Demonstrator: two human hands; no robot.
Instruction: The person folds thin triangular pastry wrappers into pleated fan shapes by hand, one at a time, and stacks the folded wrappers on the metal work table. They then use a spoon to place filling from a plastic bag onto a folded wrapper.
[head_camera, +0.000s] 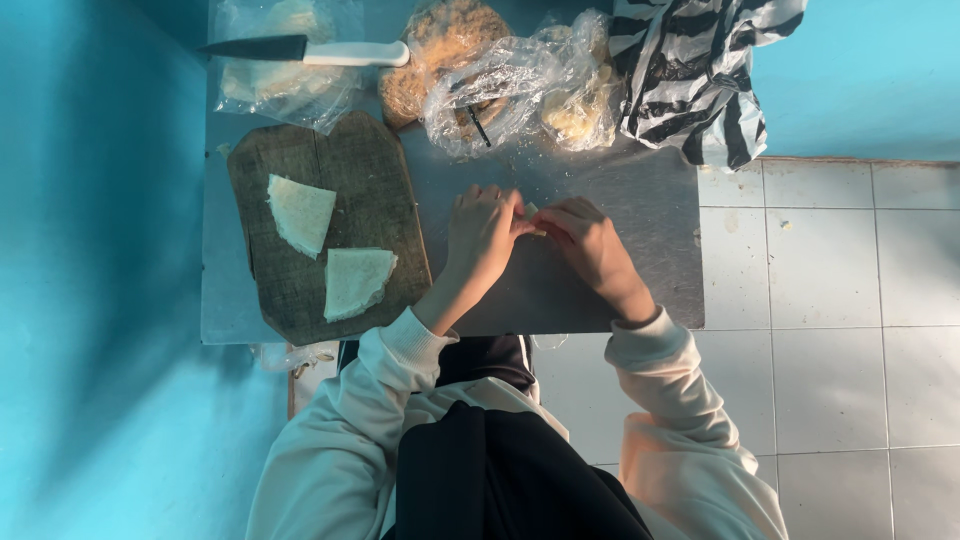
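Together, the left hand (480, 238) and right hand (590, 245) meet over the bare metal bench (600, 290), fingers curled in and pinching a small pale piece (534, 212) between their tips; what the piece is cannot be told. Just left of them lies a dark wooden cutting board (300, 290) carrying two white triangular slices (300, 212). Beyond sit a white-handled knife (300, 50), clear plastic bags (500, 85) of food and a striped bag (690, 70).
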